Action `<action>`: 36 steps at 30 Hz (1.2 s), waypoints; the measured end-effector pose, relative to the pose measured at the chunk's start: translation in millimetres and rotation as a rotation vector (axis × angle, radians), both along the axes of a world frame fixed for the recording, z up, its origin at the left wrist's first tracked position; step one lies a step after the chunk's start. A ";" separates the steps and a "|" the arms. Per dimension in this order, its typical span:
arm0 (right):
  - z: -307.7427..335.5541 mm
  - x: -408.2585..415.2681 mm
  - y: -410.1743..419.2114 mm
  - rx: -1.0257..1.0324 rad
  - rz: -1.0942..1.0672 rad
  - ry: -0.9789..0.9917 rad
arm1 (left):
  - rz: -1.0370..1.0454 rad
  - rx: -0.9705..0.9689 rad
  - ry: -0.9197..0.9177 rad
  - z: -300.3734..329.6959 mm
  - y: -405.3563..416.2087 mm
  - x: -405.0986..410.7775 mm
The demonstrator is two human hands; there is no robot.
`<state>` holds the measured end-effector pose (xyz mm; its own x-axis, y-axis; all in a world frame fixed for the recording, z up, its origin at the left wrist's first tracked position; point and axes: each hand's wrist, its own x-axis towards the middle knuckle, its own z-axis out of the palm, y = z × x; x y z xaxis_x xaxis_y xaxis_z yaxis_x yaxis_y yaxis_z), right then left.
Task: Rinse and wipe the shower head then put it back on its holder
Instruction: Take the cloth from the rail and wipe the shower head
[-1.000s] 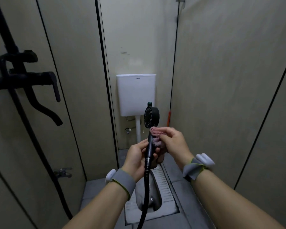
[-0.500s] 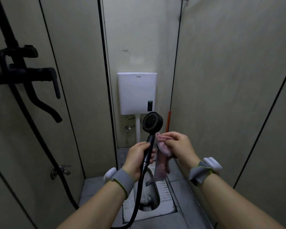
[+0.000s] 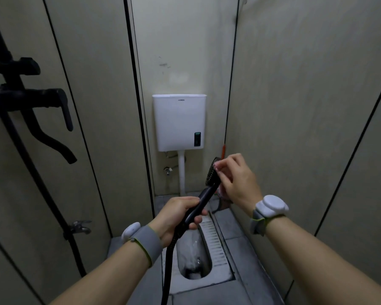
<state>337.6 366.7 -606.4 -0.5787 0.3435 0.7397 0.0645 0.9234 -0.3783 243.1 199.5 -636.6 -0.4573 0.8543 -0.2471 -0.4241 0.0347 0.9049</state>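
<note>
My left hand (image 3: 177, 214) grips the handle of the black shower head (image 3: 211, 175), which tilts up to the right with its nozzle face turned left. Its black hose (image 3: 168, 267) hangs down from the handle. My right hand (image 3: 235, 179) presses a pink cloth (image 3: 223, 195) against the back of the round head; most of the cloth is hidden behind my hand. The black shower fixture with its holder (image 3: 29, 96) is mounted on the left wall, above and left of my hands.
A white cistern (image 3: 179, 122) hangs on the back wall over a squat toilet pan (image 3: 195, 256) in the floor. A small metal tap (image 3: 78, 225) sticks out low on the left wall. Beige panel walls close in on both sides.
The shower head has dropped lower and tilted to the right, its face now turned sideways. My right hand with the cloth moved up from the neck onto the back of the head.
</note>
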 end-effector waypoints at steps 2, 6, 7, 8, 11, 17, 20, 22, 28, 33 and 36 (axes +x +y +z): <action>-8.4 5.1 -4.2 0.143 0.054 -0.045 | -0.009 0.003 -0.017 -1.0 -0.7 -0.4; -18.2 12.2 -4.5 0.265 0.079 -0.091 | -0.038 -0.001 -0.048 -1.6 -0.2 0.8; -16.3 13.0 -3.0 0.273 0.071 -0.088 | -0.048 -0.005 -0.060 -1.8 -0.1 1.5; -13.7 13.6 -1.5 0.276 0.057 -0.080 | -0.055 -0.008 -0.067 -2.0 0.3 2.2; -3.0 10.4 4.6 0.169 -0.007 -0.039 | -0.050 -0.028 0.002 -2.7 1.4 1.9; -3.8 15.2 -1.6 0.076 -0.032 -0.076 | -0.030 -0.046 0.158 -9.2 -4.9 4.2; -12.6 26.7 -10.0 0.236 0.094 -0.183 | -0.027 -0.060 0.180 -11.0 -8.6 3.2; -12.9 31.9 -8.7 0.284 0.114 -0.235 | -0.039 -0.062 0.183 -11.7 -8.9 3.4; -3.3 30.9 -5.9 0.064 0.056 -0.097 | -0.062 -0.010 0.240 -9.6 -8.3 3.4; 0.3 28.6 -1.2 -0.093 0.018 -0.057 | -0.103 -0.020 0.382 -16.3 -18.9 -4.7; 1.8 29.7 2.3 -0.122 0.009 -0.092 | -0.134 -0.014 0.457 -20.1 -27.2 -11.0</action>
